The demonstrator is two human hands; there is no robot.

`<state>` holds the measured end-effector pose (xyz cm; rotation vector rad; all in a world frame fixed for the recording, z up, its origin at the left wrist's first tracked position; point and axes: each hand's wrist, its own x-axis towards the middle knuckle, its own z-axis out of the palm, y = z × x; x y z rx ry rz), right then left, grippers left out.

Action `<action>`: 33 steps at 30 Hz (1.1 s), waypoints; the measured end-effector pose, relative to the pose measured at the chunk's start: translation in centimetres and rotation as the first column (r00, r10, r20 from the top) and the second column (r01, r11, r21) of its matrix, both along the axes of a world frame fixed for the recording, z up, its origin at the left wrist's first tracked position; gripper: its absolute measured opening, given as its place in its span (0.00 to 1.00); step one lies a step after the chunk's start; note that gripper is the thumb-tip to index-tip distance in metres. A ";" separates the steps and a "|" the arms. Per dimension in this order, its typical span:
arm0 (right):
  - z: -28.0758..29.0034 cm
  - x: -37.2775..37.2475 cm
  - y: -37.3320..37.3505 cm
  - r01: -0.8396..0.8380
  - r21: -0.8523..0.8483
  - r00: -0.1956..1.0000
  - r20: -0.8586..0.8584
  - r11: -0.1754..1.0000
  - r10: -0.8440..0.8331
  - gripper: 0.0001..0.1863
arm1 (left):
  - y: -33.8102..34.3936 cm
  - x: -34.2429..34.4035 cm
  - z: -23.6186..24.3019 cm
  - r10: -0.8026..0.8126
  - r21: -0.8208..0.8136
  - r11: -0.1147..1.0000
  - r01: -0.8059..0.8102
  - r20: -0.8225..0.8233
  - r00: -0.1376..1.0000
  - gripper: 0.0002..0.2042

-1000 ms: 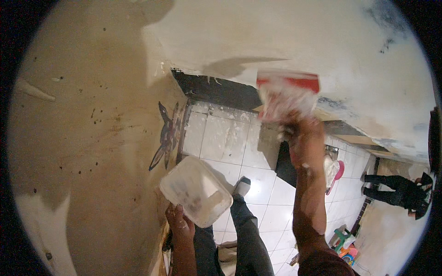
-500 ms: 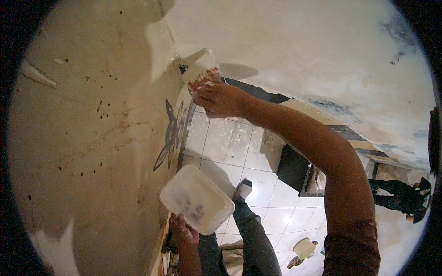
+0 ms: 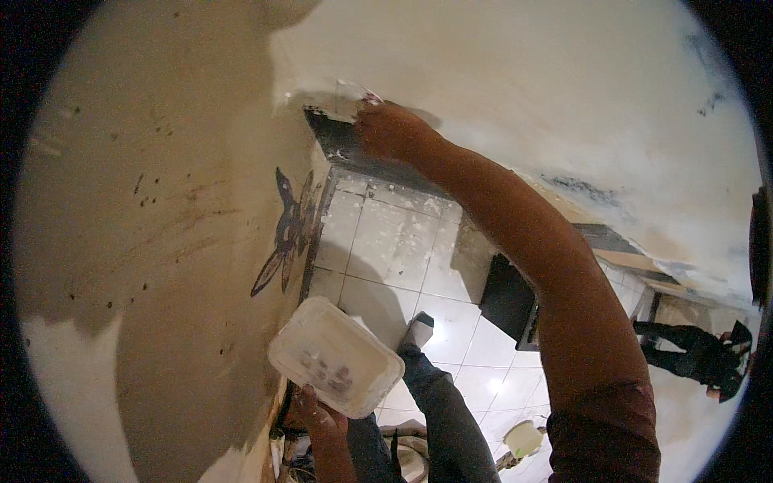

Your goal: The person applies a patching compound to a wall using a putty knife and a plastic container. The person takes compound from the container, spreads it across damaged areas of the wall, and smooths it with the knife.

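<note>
My left hand (image 3: 320, 412) grips a whitish, see-through plastic tub (image 3: 366, 354), rectangular with rounded corners. Dark pinkish spots show in its bottom; they may be my fingers seen through it. My right hand (image 3: 394, 133) is closed on a putty-smeared scraper (image 3: 354, 90) with some red on it. Its whitish blade lies close against the pale wall (image 3: 499, 72), near the corner with the left wall. Most of the scraper is hidden behind the hand, so I cannot tell whether the whole edge touches.
The left wall (image 3: 185, 266) is beige and stained, with a dark leaf-like pattern (image 3: 287, 233). White spatters dot the tiled floor (image 3: 394, 233). A black box-like object (image 3: 509, 298) stands along the right wall. Another person (image 3: 692, 350) stands far right. A pale yellow object (image 3: 523, 439) lies low right.
My right hand has moved up and slightly right, and the scraper has turned closer to the wall. The tub has shifted slightly left and down in my left hand.
</note>
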<state>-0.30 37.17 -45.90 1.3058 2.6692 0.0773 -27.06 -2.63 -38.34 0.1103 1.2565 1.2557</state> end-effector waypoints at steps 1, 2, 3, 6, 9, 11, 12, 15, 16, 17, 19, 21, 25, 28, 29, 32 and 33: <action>0.0 1.7 -1.2 0.108 -0.065 0.994 0.008 0.992 -0.107 0.05 | 0.0 0.1 -0.2 -0.005 0.004 1.000 0.005 0.028 1.000 0.39; -0.3 3.2 -2.6 0.181 -0.115 0.983 -0.022 0.977 -0.185 0.06 | 0.0 -0.1 -0.3 0.005 0.004 1.000 -0.005 0.049 0.999 0.39; -0.4 4.9 -4.2 0.258 -0.162 0.962 -0.042 0.952 -0.268 0.07 | -0.2 -0.1 -0.6 0.002 0.006 1.000 -0.003 0.074 0.997 0.39; 1.6 13.0 -11.8 0.303 -0.250 0.900 -0.243 0.920 -0.362 0.25 | -1.2 -0.2 -0.7 0.026 0.008 1.000 -0.027 0.104 0.994 0.39; 0.9 22.4 -22.1 0.329 0.138 0.944 -0.037 0.934 -0.327 0.31 | -0.7 0.0 -0.6 -0.046 0.013 0.999 0.045 0.127 0.991 0.38; 3.8 19.9 -26.2 0.265 0.119 0.951 0.130 0.957 -0.279 0.28 | -1.7 -1.0 -1.6 -0.043 0.015 0.999 0.041 0.135 0.990 0.38; 4.6 18.9 -27.3 0.194 0.102 0.962 0.173 0.976 -0.209 0.27 | -1.2 -0.9 -1.1 -0.042 0.008 0.999 0.041 0.118 0.992 0.38; 2.3 13.0 -24.4 0.038 -0.392 0.861 -0.454 0.919 -0.229 0.30 | -0.3 -0.9 -0.1 -0.042 0.010 0.999 0.041 0.076 0.996 0.39; 3.6 7.8 -20.9 -0.163 -0.101 0.986 0.017 0.981 0.166 0.30 | -0.3 -1.5 -0.4 -0.046 0.026 0.999 0.044 0.078 0.996 0.39; 3.6 4.2 -17.8 -0.206 -0.047 0.975 -0.100 0.978 0.200 0.29 | -0.3 -1.8 -0.6 -0.056 0.046 0.998 0.053 0.077 0.995 0.40; 2.6 -1.9 -11.1 -0.228 -0.014 0.966 -0.130 0.974 0.224 0.23 | -0.1 -1.9 0.1 -0.049 0.061 0.997 0.045 0.055 0.997 0.40; 3.2 -5.3 -5.9 -0.293 0.323 0.954 0.030 0.900 0.300 0.17 | 0.2 -1.5 0.8 -0.067 0.064 0.996 0.064 0.044 0.997 0.40; 7.7 -6.5 -2.6 0.164 -0.192 0.919 -0.326 0.968 -0.221 0.14 | 0.6 -1.3 1.7 -0.054 0.041 0.998 0.053 0.018 0.998 0.39; 2.9 5.5 -4.9 0.240 -0.127 0.856 -0.440 0.962 -0.271 0.16 | 1.0 -0.5 0.9 -0.116 0.029 0.993 0.114 0.060 0.991 0.39; 5.0 6.0 -7.3 0.103 -0.064 0.970 -0.216 0.993 -0.115 0.20 | 0.6 -1.4 0.6 -0.064 0.006 0.998 0.064 0.047 0.997 0.39; 4.6 17.3 -14.9 0.427 -0.288 0.895 -0.002 0.857 -0.446 0.31 | 0.8 -1.6 0.1 -0.060 -0.033 0.997 0.063 0.076 0.995 0.40; 4.1 23.0 -19.4 0.313 -0.082 0.950 0.015 0.946 -0.313 0.35 | 0.9 -1.6 0.1 -0.070 -0.044 0.996 0.074 0.094 0.993 0.40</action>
